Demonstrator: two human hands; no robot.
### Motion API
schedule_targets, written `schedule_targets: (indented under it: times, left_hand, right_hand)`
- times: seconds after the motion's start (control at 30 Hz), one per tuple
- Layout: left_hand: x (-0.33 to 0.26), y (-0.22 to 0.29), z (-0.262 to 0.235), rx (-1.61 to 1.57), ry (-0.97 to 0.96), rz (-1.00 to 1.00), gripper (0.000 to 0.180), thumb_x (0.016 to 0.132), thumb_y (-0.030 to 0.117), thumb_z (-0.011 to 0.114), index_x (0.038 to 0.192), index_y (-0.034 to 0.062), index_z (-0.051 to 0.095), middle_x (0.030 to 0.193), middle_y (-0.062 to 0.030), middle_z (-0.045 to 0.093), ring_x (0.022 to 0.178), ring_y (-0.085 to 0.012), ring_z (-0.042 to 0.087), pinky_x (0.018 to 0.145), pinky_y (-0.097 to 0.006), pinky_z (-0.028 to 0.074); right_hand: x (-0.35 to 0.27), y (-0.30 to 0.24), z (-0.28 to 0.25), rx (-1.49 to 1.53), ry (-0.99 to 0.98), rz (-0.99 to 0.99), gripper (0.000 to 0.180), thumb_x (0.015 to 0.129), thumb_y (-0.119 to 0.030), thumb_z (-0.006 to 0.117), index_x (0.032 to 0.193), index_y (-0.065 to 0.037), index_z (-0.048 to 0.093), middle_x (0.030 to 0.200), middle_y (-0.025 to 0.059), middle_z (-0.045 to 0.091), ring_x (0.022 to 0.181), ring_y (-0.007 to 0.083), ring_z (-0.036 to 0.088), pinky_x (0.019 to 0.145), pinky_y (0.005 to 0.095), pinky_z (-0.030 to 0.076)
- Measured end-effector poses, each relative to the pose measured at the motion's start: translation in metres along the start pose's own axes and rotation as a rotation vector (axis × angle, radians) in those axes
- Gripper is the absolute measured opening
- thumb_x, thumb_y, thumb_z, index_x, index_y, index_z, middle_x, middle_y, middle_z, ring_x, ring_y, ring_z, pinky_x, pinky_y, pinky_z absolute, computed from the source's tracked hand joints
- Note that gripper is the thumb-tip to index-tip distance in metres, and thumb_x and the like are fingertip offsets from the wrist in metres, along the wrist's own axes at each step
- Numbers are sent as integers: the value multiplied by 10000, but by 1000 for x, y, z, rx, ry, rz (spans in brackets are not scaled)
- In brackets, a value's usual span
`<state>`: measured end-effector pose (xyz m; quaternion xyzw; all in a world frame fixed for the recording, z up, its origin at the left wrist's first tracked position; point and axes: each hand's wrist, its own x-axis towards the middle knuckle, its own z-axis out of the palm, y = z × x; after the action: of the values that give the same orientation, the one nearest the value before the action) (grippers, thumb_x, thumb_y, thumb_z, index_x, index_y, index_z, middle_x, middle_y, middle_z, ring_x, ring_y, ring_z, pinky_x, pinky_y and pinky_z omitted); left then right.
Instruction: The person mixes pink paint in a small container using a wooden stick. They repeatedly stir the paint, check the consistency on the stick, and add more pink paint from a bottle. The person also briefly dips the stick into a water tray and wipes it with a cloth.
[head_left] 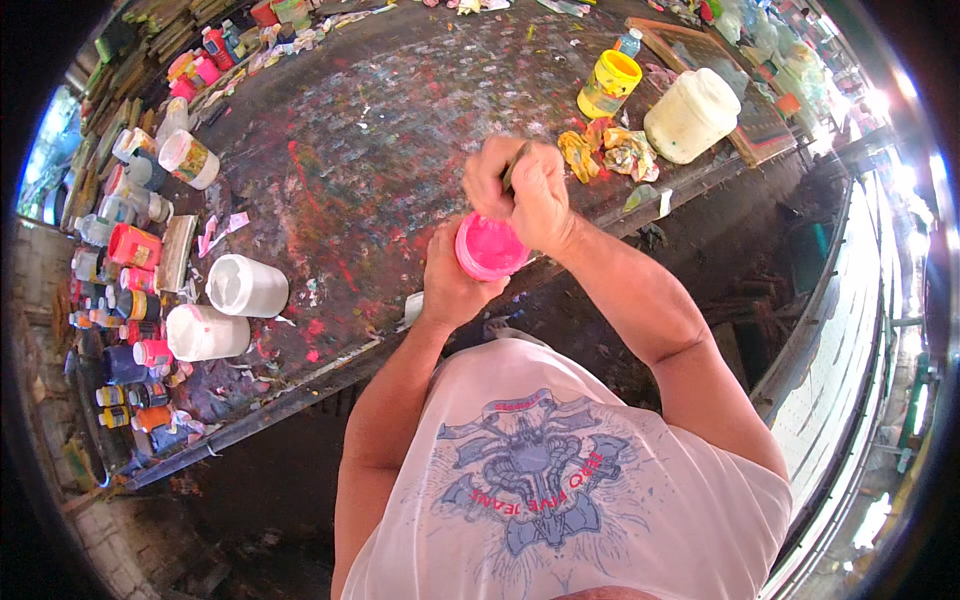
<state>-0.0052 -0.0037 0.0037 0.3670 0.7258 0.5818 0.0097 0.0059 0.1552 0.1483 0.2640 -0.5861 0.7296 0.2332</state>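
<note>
A round tub (pixel 462 253) of bright pink paint (pixel 492 243) is held near the table's front edge. My left hand (pixel 452 285) is wrapped round its side from the left and below. Over the far rim of the tub, my right hand (pixel 543 195) makes a fist on a dark, stick-like handle (pixel 514 168). Only a short piece of the handle shows between the fingers. Its lower end is hidden by the hand, so I cannot tell whether it reaches the paint.
The paint-stained table (pixel 350 190) stretches ahead. White tubs (pixel 262 287) and many paint bottles (pixel 130 305) crowd its left side. Crumpled stained rags (pixel 628 153), a yellow tub (pixel 610 85), a large whitish jar (pixel 695 115) and a wooden frame (pixel 765 140) lie to the right.
</note>
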Motion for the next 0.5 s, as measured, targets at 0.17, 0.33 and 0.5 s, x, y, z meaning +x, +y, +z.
schedule_targets:
  times: [0.17, 0.33, 0.5]
  left_hand:
    - [3, 8, -5, 53, -21, 33, 912, 695, 108, 1020, 1504, 64, 601, 1403, -171, 690, 1295, -403, 666, 1120, -522, 531]
    - [1, 8, 0, -13, -18, -5, 921, 693, 78, 1015, 1519, 59, 607, 1431, -172, 690, 1315, -395, 672, 1143, -505, 530]
    - [1, 2, -2, -48, -10, 0, 917, 690, 64, 1016, 1514, 49, 614, 1450, -170, 692, 1320, -366, 694, 1160, -479, 537]
  right_hand:
    - [-12, -24, -4, -198, 287, 157, 617, 1211, -579, 526, 906, -47, 592, 714, 9, 515, 586, 95, 453, 520, 298, 372]
    - [-14, -44, 23, -109, 700, 248, 575, 1218, -559, 523, 924, -66, 563, 748, 26, 479, 641, 158, 471, 610, 352, 436]
    - [26, -103, 35, -30, 755, 17, 541, 1238, -535, 483, 888, -124, 510, 763, 26, 494, 651, 162, 468, 613, 360, 433]
